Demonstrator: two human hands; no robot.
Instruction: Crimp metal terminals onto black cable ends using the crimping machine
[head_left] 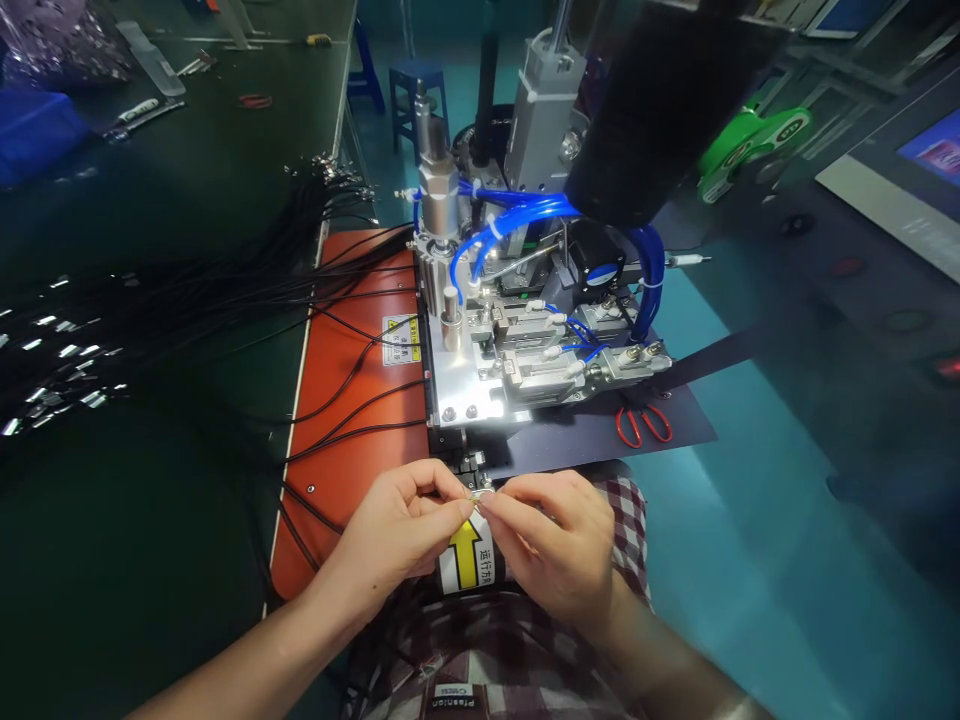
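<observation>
The broad silver metal machine with blue air tubes stood in front of you, beside the flat orange-red plate with thin black cables crossing it. Work at the front edge called for sleeves and wrists kept away from those cables, since a snag could have pulled at your grip.

Your left hand and right hand met just above the white label with the yellow arrow, close to the small black-and-metal fixture. That closeness suited fine work: both hands needed to stay low, steady and square to each other.

The thumb and forefinger of each hand were closed in a pinch on the tiny, pale, shiny piece, held between the two hands. Its exact shape was hidden by your fingertips. Light, even pressure was the sound choice; squeezing hard might have bent it or flicked it away. Turning it slightly toward the light would have helped you check its edges.
</observation>
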